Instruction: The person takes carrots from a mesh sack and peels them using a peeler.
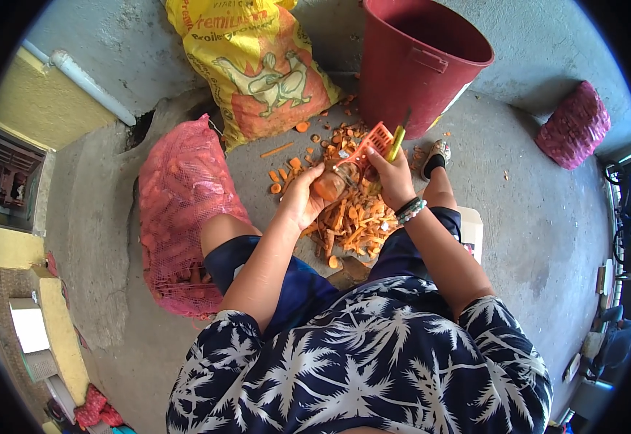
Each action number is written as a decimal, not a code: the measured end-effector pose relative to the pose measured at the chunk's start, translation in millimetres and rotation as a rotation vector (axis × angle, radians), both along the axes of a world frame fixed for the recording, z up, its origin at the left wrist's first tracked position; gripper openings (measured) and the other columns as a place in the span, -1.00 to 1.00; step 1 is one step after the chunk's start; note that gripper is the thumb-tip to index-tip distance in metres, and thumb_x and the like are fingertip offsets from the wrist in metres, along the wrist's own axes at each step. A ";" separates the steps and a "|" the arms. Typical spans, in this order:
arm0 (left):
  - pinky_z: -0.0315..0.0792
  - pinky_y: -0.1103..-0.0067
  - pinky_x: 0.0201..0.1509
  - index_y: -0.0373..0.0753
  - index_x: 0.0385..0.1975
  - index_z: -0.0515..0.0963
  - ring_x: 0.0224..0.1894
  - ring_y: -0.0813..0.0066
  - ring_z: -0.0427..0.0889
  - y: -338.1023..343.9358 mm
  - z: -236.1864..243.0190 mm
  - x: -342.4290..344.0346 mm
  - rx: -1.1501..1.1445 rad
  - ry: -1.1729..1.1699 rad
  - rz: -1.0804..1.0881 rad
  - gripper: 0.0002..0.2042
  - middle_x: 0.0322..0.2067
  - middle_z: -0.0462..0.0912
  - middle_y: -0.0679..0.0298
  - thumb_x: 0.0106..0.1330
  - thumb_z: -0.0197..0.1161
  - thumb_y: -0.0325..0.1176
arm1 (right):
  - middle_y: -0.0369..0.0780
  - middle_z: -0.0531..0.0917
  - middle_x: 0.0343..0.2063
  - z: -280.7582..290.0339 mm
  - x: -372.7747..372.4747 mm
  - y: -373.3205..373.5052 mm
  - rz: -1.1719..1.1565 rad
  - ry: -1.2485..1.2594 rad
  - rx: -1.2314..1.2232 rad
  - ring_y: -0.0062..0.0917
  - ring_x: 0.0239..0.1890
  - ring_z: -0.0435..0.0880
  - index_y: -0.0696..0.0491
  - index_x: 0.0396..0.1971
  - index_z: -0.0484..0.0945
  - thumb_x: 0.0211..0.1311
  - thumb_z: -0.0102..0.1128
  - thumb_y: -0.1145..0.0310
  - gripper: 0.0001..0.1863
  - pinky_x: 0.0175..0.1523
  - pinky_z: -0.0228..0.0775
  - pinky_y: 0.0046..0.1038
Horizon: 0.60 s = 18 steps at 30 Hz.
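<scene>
My left hand [303,197] is closed round a thick orange-brown carrot [326,186], its blunt end showing by the fingers. Close beside it, my right hand [396,178] grips a yellow-handled knife [396,142], its dark, thin blade pointing up and away. An orange slotted plastic tool [378,139], which looks like a peeler, also sits in the right hand, reaching toward the carrot; its working edge is hard to make out. Beneath both hands lies a heap of carrot peelings and cut pieces [353,223] on the floor, between my legs.
A red mesh sack of carrots [182,210] lies at my left. Beyond the heap stand a yellow printed sack [261,79] and a tall dark-red bin [417,72] against the wall. Another mesh sack [576,126] rests far right. Shelving and household items line the right edge.
</scene>
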<state>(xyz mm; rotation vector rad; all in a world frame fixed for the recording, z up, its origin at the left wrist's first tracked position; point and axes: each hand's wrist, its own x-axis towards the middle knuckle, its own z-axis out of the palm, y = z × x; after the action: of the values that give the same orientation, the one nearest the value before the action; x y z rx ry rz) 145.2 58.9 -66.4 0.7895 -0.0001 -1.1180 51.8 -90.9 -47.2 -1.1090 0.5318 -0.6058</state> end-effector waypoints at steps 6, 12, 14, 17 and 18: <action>0.44 0.33 -0.20 -0.32 -0.13 0.33 -0.19 0.27 0.50 -0.5 4.9 6.4 -0.021 0.136 0.054 -0.56 -0.18 0.48 0.11 0.23 -0.08 -0.03 | -0.25 0.54 -0.35 20.9 3.6 2.1 0.014 0.004 -0.226 -0.71 -0.43 0.56 0.13 -0.13 0.24 0.13 0.12 0.48 -0.67 -0.50 0.41 -0.68; 0.34 0.41 -0.15 -0.15 -0.15 0.35 -0.17 0.39 0.46 -13.2 16.6 -1.9 0.161 0.044 0.127 -0.53 -0.23 0.50 0.22 0.30 -0.23 0.13 | -0.23 0.55 -0.40 10.6 11.0 23.0 -0.021 0.018 -0.412 -0.67 -0.40 0.55 0.15 -0.19 0.24 0.05 0.20 0.50 -0.64 -0.41 0.43 -0.65; 0.35 0.42 -0.15 -0.15 -0.15 0.35 -0.17 0.41 0.46 -14.3 11.2 1.3 0.143 0.063 0.160 -0.54 -0.23 0.51 0.22 0.31 -0.24 0.12 | -0.23 0.55 -0.40 12.3 13.2 25.8 -0.025 0.029 -0.453 -0.66 -0.40 0.55 0.15 -0.20 0.25 0.04 0.21 0.50 -0.64 -0.39 0.43 -0.64; 0.38 0.43 -0.13 -0.17 -0.13 0.35 -0.18 0.42 0.48 -14.5 15.3 1.1 0.128 0.060 0.155 -0.55 -0.24 0.50 0.22 0.32 -0.23 0.10 | -0.22 0.56 -0.38 18.5 11.2 23.5 0.020 0.059 -0.410 -0.67 -0.40 0.54 0.17 -0.22 0.28 0.03 0.21 0.51 -0.66 -0.39 0.43 -0.64; 0.40 0.44 -0.13 -0.19 -0.12 0.34 -0.20 0.42 0.49 -14.6 18.8 0.1 0.132 0.037 0.124 -0.55 -0.25 0.50 0.21 0.32 -0.22 0.09 | -0.22 0.56 -0.38 15.0 12.1 19.8 0.021 0.062 -0.411 -0.67 -0.40 0.54 0.17 -0.22 0.28 0.03 0.21 0.51 -0.66 -0.39 0.43 -0.64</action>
<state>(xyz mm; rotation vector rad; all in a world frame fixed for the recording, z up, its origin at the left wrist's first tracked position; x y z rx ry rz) 145.4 44.4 -47.7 0.8746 0.1529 -1.0218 63.9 -71.1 -32.2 -1.5232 0.4582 -0.6823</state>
